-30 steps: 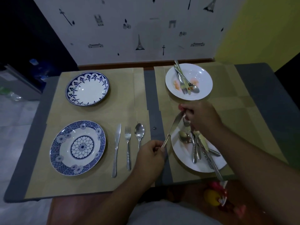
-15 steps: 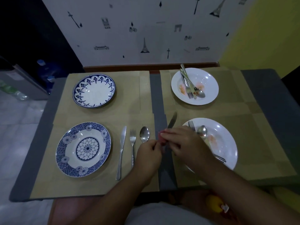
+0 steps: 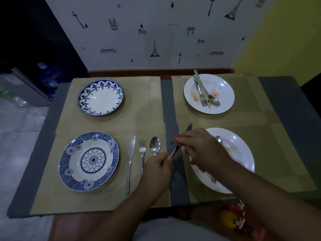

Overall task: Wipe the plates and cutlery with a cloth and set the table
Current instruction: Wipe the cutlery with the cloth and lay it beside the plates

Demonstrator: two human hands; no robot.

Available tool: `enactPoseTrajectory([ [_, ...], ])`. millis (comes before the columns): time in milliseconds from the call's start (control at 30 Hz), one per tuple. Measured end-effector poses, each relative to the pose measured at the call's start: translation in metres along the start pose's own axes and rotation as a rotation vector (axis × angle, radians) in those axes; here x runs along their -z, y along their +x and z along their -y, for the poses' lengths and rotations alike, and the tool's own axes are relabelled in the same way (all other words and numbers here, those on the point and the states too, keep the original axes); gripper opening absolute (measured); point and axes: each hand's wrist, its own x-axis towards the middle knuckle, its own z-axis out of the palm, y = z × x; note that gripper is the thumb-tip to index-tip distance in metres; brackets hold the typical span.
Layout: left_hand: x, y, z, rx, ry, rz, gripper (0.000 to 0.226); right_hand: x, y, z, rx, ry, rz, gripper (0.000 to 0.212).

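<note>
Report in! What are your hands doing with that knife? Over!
Left hand grips knife handle. Right hand pinches red cloth on the blade. Smeared near white plate sits under right forearm; nothing blocking.

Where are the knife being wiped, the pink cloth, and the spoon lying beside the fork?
knife (image 3: 189, 127), head view, blade near its tip.
pink cloth (image 3: 178, 144), head view, fold wrapped on the blade.
spoon (image 3: 155, 146), head view, its bowl.
</note>
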Motion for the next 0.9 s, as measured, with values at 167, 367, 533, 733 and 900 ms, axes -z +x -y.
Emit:
enactPoseTrajectory([
  [167, 0.004, 0.000, 0.004, -0.038, 0.050, -0.003, 0.027, 0.018, 0.033, -0.040, -0.263, 0.084, -0.084, 0.029],
  [367, 0.011, 0.003, -0.002, 0.160, -0.127, 0.002, 0.029, 0.032, 0.029, -0.042, -0.402, 0.165, -0.232, 0.026],
  [533, 0.011, 0.013, -0.002, 0.388, -0.366, -0.003, 0.032, 0.012, 0.008, 0.008, -0.141, 0.178, -0.052, 0.034],
  [733, 0.012, 0.008, -0.015, 0.363, -0.483, 0.157, 0.023, -0.012, -0.002, 0.029, -0.015, 0.081, -0.027, 0.036],
  [900, 0.009, 0.005, -0.006, 0.320, -0.415, 0.092, 0.023, -0.014, 0.003, 0.016, 0.024, -0.016, 0.003, 0.031],
])
